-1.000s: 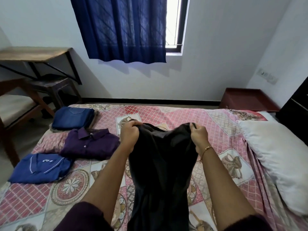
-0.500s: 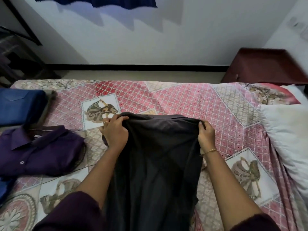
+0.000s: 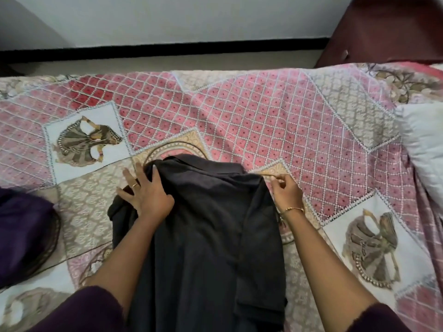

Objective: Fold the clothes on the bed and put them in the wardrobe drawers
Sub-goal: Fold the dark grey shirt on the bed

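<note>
Scene: a person lays one dark grey shirt (image 3: 211, 236) flat on the patterned bedspread (image 3: 275, 111), collar at the far end.
Left hand (image 3: 146, 195): fingers spread, pressing flat on the shirt's left shoulder.
Right hand (image 3: 286, 191): fingertips pinched together just beside the right shoulder seam; whether they catch cloth is unclear.
Doing it well: probably smooth the shoulders square and flatten the bunched left sleeve before folding.
Count: one grey shirt, one purple garment (image 3: 24, 231) at left, one white pillow (image 3: 424, 144) at right, two hands.

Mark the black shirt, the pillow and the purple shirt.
Black shirt (image 3: 211, 226): head view, middle of its back panel.
Pillow (image 3: 424, 149): head view, its white face at the right edge.
Purple shirt (image 3: 21, 231): head view, folded body at the left edge.
</note>
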Demonstrator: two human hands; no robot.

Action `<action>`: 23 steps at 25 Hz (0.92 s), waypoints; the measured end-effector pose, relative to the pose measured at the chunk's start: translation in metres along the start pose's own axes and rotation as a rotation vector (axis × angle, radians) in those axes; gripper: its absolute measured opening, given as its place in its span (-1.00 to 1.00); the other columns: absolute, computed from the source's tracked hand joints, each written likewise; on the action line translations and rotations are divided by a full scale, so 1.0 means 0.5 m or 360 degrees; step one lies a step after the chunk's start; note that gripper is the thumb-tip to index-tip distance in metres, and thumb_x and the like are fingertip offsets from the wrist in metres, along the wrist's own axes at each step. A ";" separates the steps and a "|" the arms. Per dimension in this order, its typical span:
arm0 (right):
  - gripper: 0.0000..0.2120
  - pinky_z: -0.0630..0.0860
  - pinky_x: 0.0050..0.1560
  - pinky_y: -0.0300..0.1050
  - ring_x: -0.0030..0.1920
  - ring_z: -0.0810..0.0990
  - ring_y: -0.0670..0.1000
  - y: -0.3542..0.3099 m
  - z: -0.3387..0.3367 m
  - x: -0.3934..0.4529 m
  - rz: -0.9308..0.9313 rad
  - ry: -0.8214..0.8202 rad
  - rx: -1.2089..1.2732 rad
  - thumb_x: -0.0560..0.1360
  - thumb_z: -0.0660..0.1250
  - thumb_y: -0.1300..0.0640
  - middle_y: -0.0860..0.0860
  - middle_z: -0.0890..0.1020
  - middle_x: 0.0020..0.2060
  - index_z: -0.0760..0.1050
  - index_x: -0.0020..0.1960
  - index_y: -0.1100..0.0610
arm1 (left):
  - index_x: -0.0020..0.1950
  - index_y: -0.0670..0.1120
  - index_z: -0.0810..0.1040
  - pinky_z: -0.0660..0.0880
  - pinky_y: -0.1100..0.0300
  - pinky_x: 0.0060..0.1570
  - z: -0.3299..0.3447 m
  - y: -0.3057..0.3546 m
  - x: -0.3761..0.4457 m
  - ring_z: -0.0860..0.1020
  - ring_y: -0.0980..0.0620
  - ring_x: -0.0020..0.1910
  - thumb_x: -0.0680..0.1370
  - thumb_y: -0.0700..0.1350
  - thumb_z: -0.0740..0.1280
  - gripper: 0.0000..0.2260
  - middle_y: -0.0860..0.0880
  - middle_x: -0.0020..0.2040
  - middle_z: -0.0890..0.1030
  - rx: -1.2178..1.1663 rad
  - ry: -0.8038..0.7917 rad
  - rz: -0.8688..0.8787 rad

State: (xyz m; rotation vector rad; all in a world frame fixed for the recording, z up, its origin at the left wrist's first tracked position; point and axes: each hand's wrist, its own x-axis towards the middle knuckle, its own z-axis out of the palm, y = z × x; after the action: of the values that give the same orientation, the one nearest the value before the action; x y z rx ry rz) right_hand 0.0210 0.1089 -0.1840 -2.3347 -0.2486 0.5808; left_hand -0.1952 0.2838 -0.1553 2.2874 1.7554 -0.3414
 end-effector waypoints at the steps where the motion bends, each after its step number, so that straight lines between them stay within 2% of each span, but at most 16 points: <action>1: -0.77 0.37 -0.09 -0.09 0.02 0.54 0.20 0.011 0.001 -0.012 -0.0025 0.0061 -0.0016 0.52 0.29 0.09 0.19 0.60 -0.02 0.50 0.04 0.25 | 0.52 0.00 0.10 -0.19 -0.29 0.37 0.010 0.018 -0.017 -0.26 -0.23 0.49 0.43 -0.15 0.35 -0.29 -0.12 0.53 -0.20 -0.0082 0.0134 -0.0026; 3: -0.67 0.39 -0.02 0.00 -0.01 0.52 0.24 0.032 0.005 -0.054 -0.0196 0.0220 -0.0131 0.47 0.32 -0.02 0.23 0.57 -0.08 0.50 -0.04 0.28 | 0.44 -0.06 0.29 -0.11 -0.23 0.39 0.040 0.051 -0.060 -0.06 -0.29 0.49 0.37 -0.18 0.34 -0.37 -0.19 0.53 0.02 -0.0279 0.0452 0.0140; 5: -0.55 0.42 -0.01 0.04 -0.07 0.52 0.24 0.062 0.011 -0.103 -0.0331 0.0352 -0.0321 0.40 0.26 -0.16 0.22 0.56 -0.16 0.52 -0.12 0.27 | 0.25 -0.16 0.50 0.25 -0.11 0.29 0.073 0.078 -0.108 0.36 -0.34 0.29 0.36 -0.13 0.31 -0.55 -0.22 0.31 0.43 -0.0475 0.0568 0.0564; 6: -0.53 0.44 -0.01 0.05 -0.07 0.52 0.24 0.077 0.015 -0.124 -0.0332 0.0366 -0.0392 0.39 0.24 -0.19 0.22 0.57 -0.14 0.53 -0.14 0.25 | 0.15 -0.18 0.56 0.38 -0.03 0.18 0.090 0.090 -0.135 0.49 -0.28 0.12 0.40 -0.09 0.27 -0.64 -0.20 0.13 0.55 -0.0589 0.0437 0.0748; 7: -0.56 0.44 0.01 0.05 -0.05 0.52 0.25 0.085 0.017 -0.141 -0.0294 0.0317 -0.0463 0.41 0.28 -0.17 0.22 0.57 -0.11 0.54 -0.13 0.25 | 0.11 -0.17 0.58 0.43 0.02 0.09 0.101 0.101 -0.166 0.53 -0.21 0.03 0.46 -0.05 0.25 -0.69 -0.15 0.03 0.60 -0.0705 0.0139 0.0816; 9: -0.69 0.40 0.03 0.02 0.01 0.51 0.25 0.096 0.017 -0.170 -0.0206 0.0129 -0.0498 0.47 0.35 0.02 0.24 0.55 -0.04 0.54 -0.03 0.29 | 0.17 -0.12 0.55 0.43 0.17 0.03 0.120 0.118 -0.232 0.54 -0.06 0.05 0.51 0.08 0.31 -0.65 -0.07 0.04 0.61 -0.0776 -0.0560 0.0679; 10: -0.73 0.38 0.02 0.01 0.03 0.51 0.25 0.097 0.017 -0.180 -0.0186 0.0080 -0.0431 0.50 0.33 0.11 0.27 0.56 -0.04 0.53 0.02 0.33 | 0.19 -0.10 0.53 0.42 0.20 -0.01 0.130 0.123 -0.260 0.54 -0.01 0.05 0.48 0.15 0.34 -0.59 -0.05 0.04 0.61 -0.0744 -0.0749 0.0605; 11: -0.76 0.38 -0.01 0.01 0.02 0.52 0.26 0.096 0.016 -0.190 -0.0176 0.0089 -0.0327 0.52 0.30 0.17 0.29 0.57 -0.05 0.51 0.03 0.36 | 0.16 -0.09 0.52 0.41 0.20 -0.07 0.142 0.125 -0.288 0.55 0.01 0.01 0.44 0.18 0.37 -0.57 -0.03 -0.01 0.61 -0.0705 -0.0874 0.0577; 12: -0.78 0.37 -0.05 0.01 -0.01 0.54 0.26 0.089 0.015 -0.200 -0.0163 0.0120 -0.0215 0.53 0.28 0.19 0.30 0.59 -0.08 0.50 0.01 0.38 | 0.05 -0.09 0.51 0.39 0.19 -0.13 0.145 0.124 -0.310 0.55 0.03 -0.08 0.44 0.15 0.39 -0.64 -0.02 -0.13 0.59 -0.0711 -0.0929 0.0612; 13: -0.79 0.37 -0.10 0.00 -0.05 0.55 0.25 0.079 0.010 -0.212 -0.0154 0.0149 -0.0114 0.53 0.27 0.19 0.30 0.60 -0.11 0.50 -0.03 0.37 | -0.12 -0.08 0.49 0.37 0.18 -0.17 0.146 0.120 -0.326 0.50 0.05 -0.21 0.46 0.08 0.39 -0.76 -0.01 -0.26 0.53 -0.0817 -0.0973 0.0652; 15: -0.80 0.34 -0.18 -0.03 -0.13 0.56 0.22 0.067 -0.007 -0.245 -0.0144 0.0201 0.0020 0.55 0.26 0.18 0.27 0.62 -0.18 0.50 -0.07 0.34 | -0.33 -0.04 0.34 0.33 0.14 -0.19 0.132 0.101 -0.338 0.37 0.07 -0.30 0.54 -0.10 0.31 -0.73 0.00 -0.32 0.39 -0.1269 -0.1102 0.0544; 17: -0.82 0.28 -0.26 -0.08 -0.19 0.54 0.19 0.072 -0.018 -0.279 -0.0114 0.0366 0.0137 0.55 0.24 0.21 0.24 0.61 -0.23 0.51 -0.08 0.33 | -0.32 -0.02 0.34 0.31 0.12 -0.23 0.092 0.065 -0.315 0.35 0.07 -0.26 0.58 -0.16 0.20 -0.74 -0.02 -0.28 0.38 -0.1959 -0.0971 0.0027; 18: -0.84 0.25 -0.30 -0.11 -0.24 0.52 0.16 0.083 -0.023 -0.309 -0.0078 0.0469 0.0172 0.54 0.24 0.23 0.23 0.60 -0.26 0.51 -0.10 0.32 | -0.28 -0.03 0.39 0.31 0.12 -0.23 0.070 0.036 -0.300 0.38 0.05 -0.24 0.57 -0.15 0.18 -0.78 -0.04 -0.27 0.41 -0.2200 -0.0784 -0.0239; 19: -0.85 0.22 -0.35 -0.12 -0.28 0.49 0.13 0.099 -0.021 -0.342 -0.0053 0.0533 0.0183 0.53 0.24 0.24 0.21 0.58 -0.31 0.51 -0.13 0.31 | -0.22 -0.07 0.44 0.34 0.11 -0.20 0.052 0.004 -0.275 0.43 -0.01 -0.20 0.57 -0.11 0.17 -0.82 -0.06 -0.24 0.46 -0.2246 -0.0570 -0.0398; 21: -0.80 0.21 -0.39 -0.13 -0.35 0.49 0.12 0.136 0.003 -0.417 -0.0011 0.0517 0.0140 0.51 0.23 0.17 0.18 0.56 -0.40 0.51 -0.20 0.28 | -0.02 -0.16 0.50 0.35 0.06 -0.04 0.030 -0.066 -0.227 0.49 -0.12 -0.01 0.59 -0.03 0.19 -0.78 -0.14 -0.07 0.53 -0.1662 -0.0220 -0.0297; 23: -0.75 0.24 -0.39 -0.15 -0.40 0.51 0.14 0.163 0.041 -0.490 -0.0044 0.0412 0.0078 0.42 0.19 0.07 0.14 0.55 -0.44 0.50 -0.30 0.22 | 0.19 -0.19 0.46 0.33 -0.02 0.12 0.017 -0.116 -0.206 0.43 -0.23 0.18 0.56 0.03 0.26 -0.66 -0.22 0.14 0.51 -0.0949 0.0030 -0.0052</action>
State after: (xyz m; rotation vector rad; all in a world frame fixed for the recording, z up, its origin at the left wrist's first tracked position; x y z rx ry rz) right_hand -0.2035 -0.0201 -0.1701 -2.3253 -0.1440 0.2632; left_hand -0.2774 0.2014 -0.1326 1.8362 1.6215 0.1829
